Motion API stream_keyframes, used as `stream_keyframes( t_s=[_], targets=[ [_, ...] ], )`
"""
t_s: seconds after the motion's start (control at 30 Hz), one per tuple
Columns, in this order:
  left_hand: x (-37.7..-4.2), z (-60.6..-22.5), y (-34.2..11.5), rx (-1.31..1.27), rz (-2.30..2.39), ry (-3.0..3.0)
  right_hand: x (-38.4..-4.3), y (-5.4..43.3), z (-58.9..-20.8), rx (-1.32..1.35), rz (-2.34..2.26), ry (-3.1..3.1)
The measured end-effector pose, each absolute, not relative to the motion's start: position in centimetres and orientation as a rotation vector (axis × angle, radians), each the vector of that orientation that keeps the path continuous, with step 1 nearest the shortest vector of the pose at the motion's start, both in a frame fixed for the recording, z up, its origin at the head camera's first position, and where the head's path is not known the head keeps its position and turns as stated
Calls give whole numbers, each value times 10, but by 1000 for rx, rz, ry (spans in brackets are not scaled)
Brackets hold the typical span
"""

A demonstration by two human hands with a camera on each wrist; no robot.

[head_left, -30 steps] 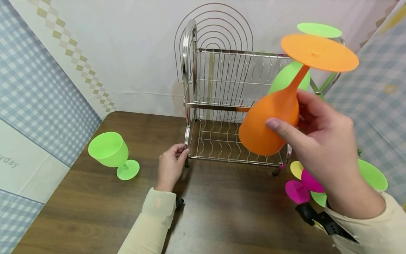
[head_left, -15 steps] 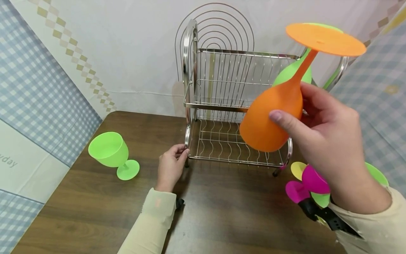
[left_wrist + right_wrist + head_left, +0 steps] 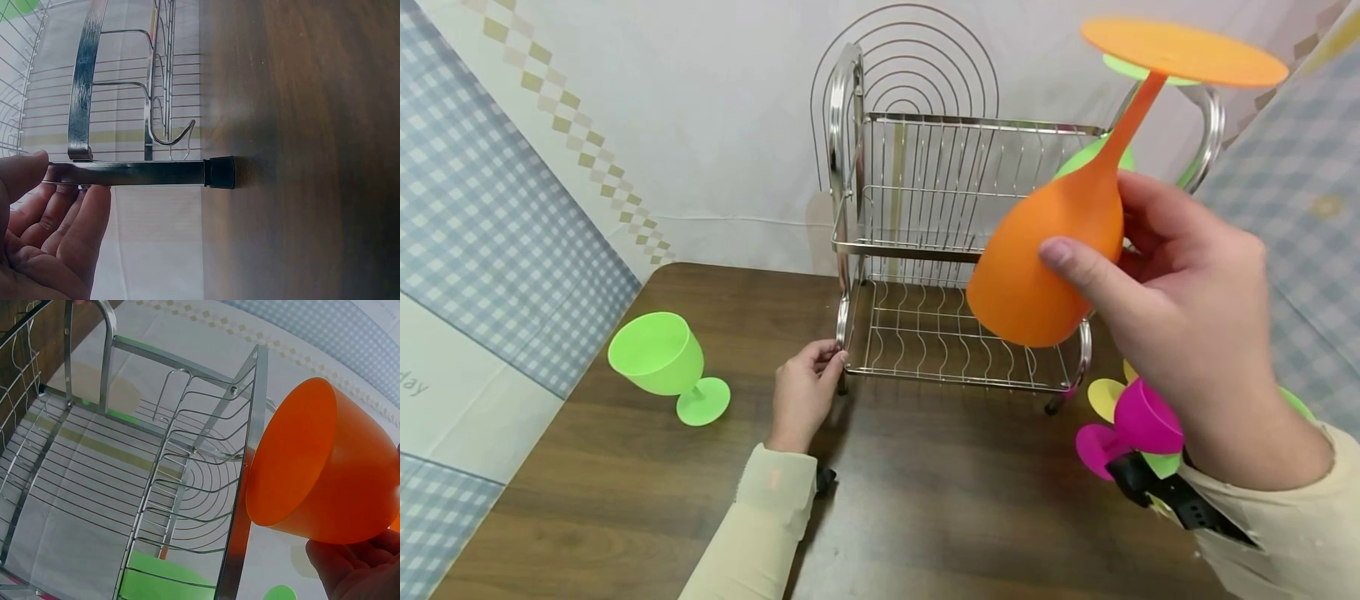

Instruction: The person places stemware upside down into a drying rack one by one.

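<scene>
My right hand (image 3: 1202, 308) holds an orange plastic goblet (image 3: 1048, 258) upside down and tilted, thumb on the bowl and fingers behind it. The goblet is in front of the upper tier of a chrome two-tier dish rack (image 3: 910, 252). In the right wrist view, the orange goblet's mouth (image 3: 294, 453) faces the rack's upper front rail (image 3: 240, 506); whether they touch I cannot tell. With thumb and fingers, my left hand (image 3: 805, 396) pinches the rack's front left leg (image 3: 137, 173). An upside-down green goblet (image 3: 1075, 158) stands at the rack's right end, largely hidden behind the orange one.
On the wooden table (image 3: 925, 500), a green goblet (image 3: 662, 354) stands upright at left. At right, a magenta goblet (image 3: 1146, 417), a yellow disc (image 3: 1105, 398) and green pieces are partly hidden by my right arm. A patterned cloth (image 3: 737, 167) hangs behind.
My right hand has lifted the orange goblet upward and slightly to the right. My left hand stays on the rack's leg, and the rack has not moved.
</scene>
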State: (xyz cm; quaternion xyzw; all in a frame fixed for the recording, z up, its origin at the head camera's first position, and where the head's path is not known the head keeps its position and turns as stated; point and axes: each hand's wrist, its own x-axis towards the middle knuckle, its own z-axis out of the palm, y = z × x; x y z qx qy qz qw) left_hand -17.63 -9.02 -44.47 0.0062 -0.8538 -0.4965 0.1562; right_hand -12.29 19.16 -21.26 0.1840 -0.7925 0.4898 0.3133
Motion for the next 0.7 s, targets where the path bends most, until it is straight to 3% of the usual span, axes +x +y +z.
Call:
stream_keyframes(
  t_s=[0.57,0.7],
  targets=[
    [-177,-444,-89,6,-1422,-2430,-116,183,-201,502,1281,-2049],
    [-176,-445,-90,11,-1405,-2423,-146,204,-218,533,1311,-2072]
  ],
)
